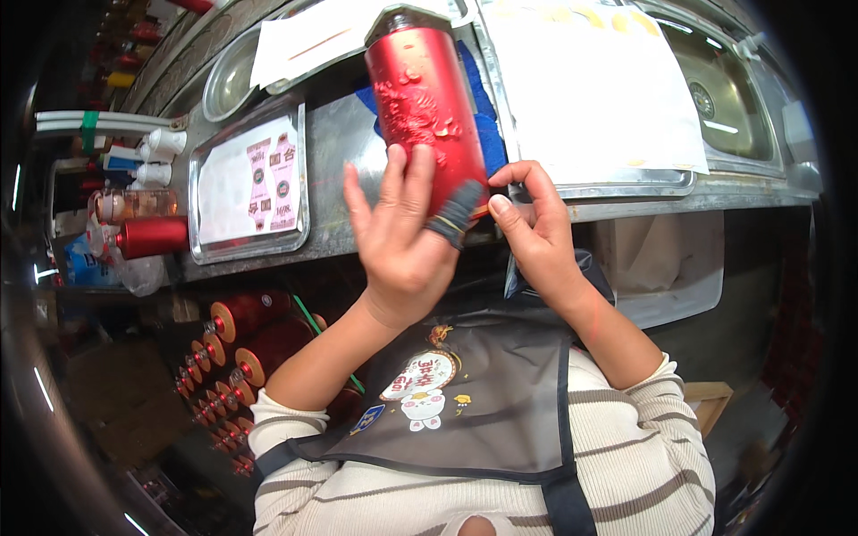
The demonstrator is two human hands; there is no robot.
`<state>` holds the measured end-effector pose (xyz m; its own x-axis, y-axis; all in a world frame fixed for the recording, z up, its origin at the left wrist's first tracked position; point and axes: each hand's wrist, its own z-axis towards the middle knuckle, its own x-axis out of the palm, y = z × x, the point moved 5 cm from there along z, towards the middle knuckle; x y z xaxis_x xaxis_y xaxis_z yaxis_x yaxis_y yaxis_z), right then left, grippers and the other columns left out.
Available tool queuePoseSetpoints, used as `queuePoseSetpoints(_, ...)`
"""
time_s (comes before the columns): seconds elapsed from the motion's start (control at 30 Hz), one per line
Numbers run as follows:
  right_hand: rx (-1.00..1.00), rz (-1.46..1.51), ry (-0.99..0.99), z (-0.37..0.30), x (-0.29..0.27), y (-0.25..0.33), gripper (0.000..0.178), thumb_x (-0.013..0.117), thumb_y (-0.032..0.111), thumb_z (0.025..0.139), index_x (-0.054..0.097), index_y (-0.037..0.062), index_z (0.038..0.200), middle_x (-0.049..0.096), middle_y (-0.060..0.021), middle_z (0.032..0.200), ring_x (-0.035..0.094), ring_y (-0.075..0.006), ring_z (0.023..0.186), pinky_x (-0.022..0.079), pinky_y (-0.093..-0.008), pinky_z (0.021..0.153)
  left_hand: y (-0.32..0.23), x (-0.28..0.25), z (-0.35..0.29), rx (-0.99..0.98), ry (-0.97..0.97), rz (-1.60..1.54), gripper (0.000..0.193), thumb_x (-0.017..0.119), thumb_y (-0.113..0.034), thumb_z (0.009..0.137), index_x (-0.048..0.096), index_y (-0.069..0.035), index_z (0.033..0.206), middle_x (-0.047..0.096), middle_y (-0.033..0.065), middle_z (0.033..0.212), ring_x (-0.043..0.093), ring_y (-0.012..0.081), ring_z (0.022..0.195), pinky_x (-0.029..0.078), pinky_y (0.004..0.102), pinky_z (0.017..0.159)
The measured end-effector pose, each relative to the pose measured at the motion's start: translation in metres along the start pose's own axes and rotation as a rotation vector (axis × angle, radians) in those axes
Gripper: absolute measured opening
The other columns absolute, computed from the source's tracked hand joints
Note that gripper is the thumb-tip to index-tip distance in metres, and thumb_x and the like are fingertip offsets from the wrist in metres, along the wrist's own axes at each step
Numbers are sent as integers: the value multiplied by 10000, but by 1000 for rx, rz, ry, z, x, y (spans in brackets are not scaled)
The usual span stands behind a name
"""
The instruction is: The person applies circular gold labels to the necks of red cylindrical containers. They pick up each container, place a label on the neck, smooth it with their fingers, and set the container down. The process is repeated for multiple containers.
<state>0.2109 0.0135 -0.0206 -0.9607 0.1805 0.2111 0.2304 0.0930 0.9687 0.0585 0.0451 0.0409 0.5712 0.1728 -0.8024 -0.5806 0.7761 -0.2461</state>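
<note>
A glossy red bottle (420, 80) with a raised floral pattern lies on the bench, its dark neck end away from me and its base toward me. Under and beside it shows a blue cloth (483, 107). My left hand (393, 246) rests against the bottle's side with fingers spread and stretched out. A black ribbed finger cover (458, 213) is on its thumb. Beside the base, my right hand (541, 234) has thumb and forefinger pinched close to the bottle's lower edge. What lies between those fingertips is too small to make out.
At left stands a metal tray (302, 192) with pink-and-white printed labels (273, 183). White paper (590, 98) covers a tray at right, near a sink (715, 94). Another red bottle (154, 238) lies at far left. Several red bottles (255, 313) are stacked below the bench.
</note>
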Motion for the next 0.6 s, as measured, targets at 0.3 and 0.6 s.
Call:
queuePoseSetpoints(0.3, -430, -677, -136, -5, 24, 37, 575, 779, 352, 787, 495, 26, 1167, 541, -147, 1018, 567, -310, 852, 498, -399, 642, 14, 6, -32, -302, -97, -234, 521, 821, -87, 769, 627, 74, 1226, 540, 255, 1400, 521, 402, 1313, 291, 631, 1111)
queuePoseSetpoints(0.6, -430, -636, -164, 2, 24, 26, 483, 708, 326, 855, 479, 19, 1148, 531, -153, 1007, 582, -317, 843, 505, -407, 605, 14, 5, -56, -211, -41, -139, 389, 813, -81, 776, 674, 62, 1110, 555, 284, 1368, 581, 409, 1244, 277, 653, 1097)
